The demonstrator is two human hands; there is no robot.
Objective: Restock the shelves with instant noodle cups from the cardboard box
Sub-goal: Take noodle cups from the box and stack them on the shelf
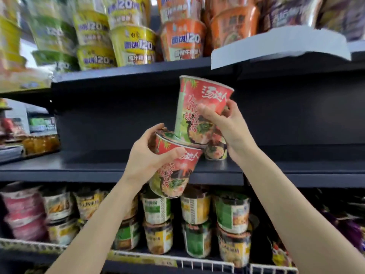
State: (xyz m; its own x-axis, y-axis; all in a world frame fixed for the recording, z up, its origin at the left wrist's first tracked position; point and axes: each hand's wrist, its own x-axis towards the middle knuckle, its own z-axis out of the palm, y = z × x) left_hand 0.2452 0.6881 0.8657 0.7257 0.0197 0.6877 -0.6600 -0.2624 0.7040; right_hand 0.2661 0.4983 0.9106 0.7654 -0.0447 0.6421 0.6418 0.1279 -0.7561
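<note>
My left hand (146, 155) grips a red instant noodle cup (173, 167), tilted, in front of the dark middle shelf's edge (79, 171). My right hand (227, 125) holds a taller red cup (199, 107) by its side, lifted above the shelf and leaning on the lid of the left cup. Behind my right hand a third red cup (216, 151) stands on the middle shelf, partly hidden. The cardboard box is out of view.
The upper shelf (138, 71) carries stacked yellow-green and orange noodle bowls, with a white paper sheet (276, 48) hanging over its edge. The lower shelf holds several green and yellow cups behind a white wire rail (197, 264). Jars and packets sit at far left.
</note>
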